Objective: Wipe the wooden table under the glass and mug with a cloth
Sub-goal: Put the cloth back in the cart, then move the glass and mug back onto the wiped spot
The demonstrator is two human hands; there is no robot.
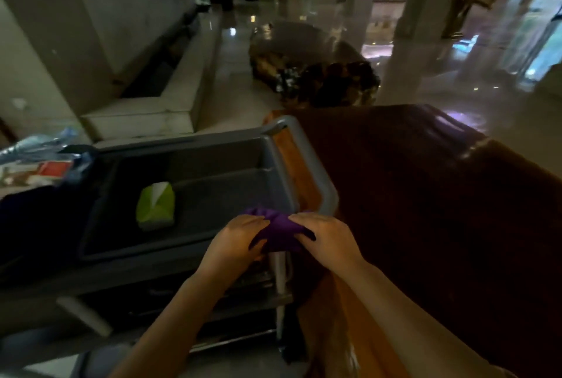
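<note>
- Purple cloth [281,227] sits bunched between both hands, above the near right corner of the grey cart tray [194,195], at about 6 o'clock in the view.
- Left hand [235,240] has its fingers curled shut on the cloth's left side; right hand [324,236] has its fingers closed over the right side. 2 hands, 1 cloth, nothing else held.
- Cloth's long axis runs roughly 9 to 3 o'clock, from one hand to the other, so either hand could carry it off alone.
- Wooden table [441,210] with its dark, glossy top lies from the cloth toward 3 o'clock and runs back to about 1 o'clock; its lighter wooden edge [299,170] runs just beside the cart's grey handle [316,164].
- Right hand is the nearer one to the table top; the left hand is over the cart side.
- No glass or mug can be made out on the table in this dim, blurred view, so I cannot tell where they stand.
- Green tissue pack [155,205] lies in the tray at 9 o'clock from the hands, well apart from the cloth.
- Judging from this, wiping has not begun: the coming move is a carry toward 2 o'clock, most likely led by the right hand.
</note>
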